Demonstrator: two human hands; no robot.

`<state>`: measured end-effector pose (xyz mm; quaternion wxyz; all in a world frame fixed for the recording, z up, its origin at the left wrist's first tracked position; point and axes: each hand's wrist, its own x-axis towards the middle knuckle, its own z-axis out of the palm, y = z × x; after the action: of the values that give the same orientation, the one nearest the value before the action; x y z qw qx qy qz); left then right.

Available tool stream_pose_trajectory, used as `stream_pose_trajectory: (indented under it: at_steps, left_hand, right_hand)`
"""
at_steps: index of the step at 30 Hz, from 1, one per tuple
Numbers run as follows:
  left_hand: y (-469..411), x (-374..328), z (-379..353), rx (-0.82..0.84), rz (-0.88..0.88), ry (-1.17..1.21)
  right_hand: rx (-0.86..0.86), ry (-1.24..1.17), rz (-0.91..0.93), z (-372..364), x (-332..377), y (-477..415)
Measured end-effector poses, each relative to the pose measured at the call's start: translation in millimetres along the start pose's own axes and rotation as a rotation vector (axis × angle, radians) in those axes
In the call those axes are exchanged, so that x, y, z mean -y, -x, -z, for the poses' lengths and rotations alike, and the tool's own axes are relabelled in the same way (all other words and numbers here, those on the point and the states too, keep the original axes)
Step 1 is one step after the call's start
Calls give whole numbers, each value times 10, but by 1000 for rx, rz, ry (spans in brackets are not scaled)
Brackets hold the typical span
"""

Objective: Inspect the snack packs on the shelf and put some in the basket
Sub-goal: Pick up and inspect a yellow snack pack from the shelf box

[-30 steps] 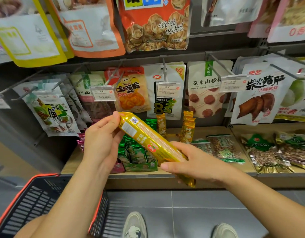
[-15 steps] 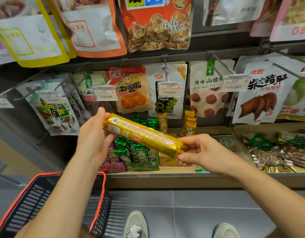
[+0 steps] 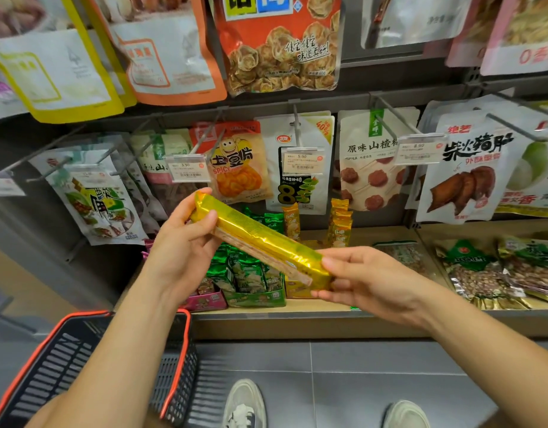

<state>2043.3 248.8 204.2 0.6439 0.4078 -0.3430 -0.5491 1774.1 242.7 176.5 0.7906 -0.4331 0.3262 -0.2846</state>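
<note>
Basket: black plastic shopping basket with red rim (image 3: 174, 359), lower left, hanging under the left forearm.
Left hand (image 3: 180, 251): closed around the upper end of the long gold foil snack pack (image 3: 260, 242).
Pack: tilted, held in front of the wooden shelf (image 3: 297, 307).
Right hand (image 3: 368, 282): fingers pinching the pack's lower end.

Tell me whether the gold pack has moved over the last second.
Yes. The gold pack, held by the left hand and right hand, has rolled about its length, label side turned away, and flattened out against the shelf edge.
</note>
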Motion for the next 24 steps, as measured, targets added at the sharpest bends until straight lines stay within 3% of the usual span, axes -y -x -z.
stream_pose_trajectory:
  at_steps: [3,6,8,15,20,24]
  left_hand:
    - [15,34,-26,-3,0,-111]
    - [-16,102,13,-87,-18,-558]
    - [-43,146,61,-137,-30,-718]
    - [-19,163,32,-212,96,-458]
    - [40,133,-30,-66,148,-376]
    - [9,158,-191,68,98,-574]
  right_hand:
    - [-3,206,4,7,-69,-9]
    - [-111,486,73,-13,-70,-15]
    - [-174,675,130,-18,-65,-10]
    - [-335,1312,267,1,-181,-48]
    - [-432,1368,161,139,-249,-98]
    - [-480,1435,9,305,-300,-189]
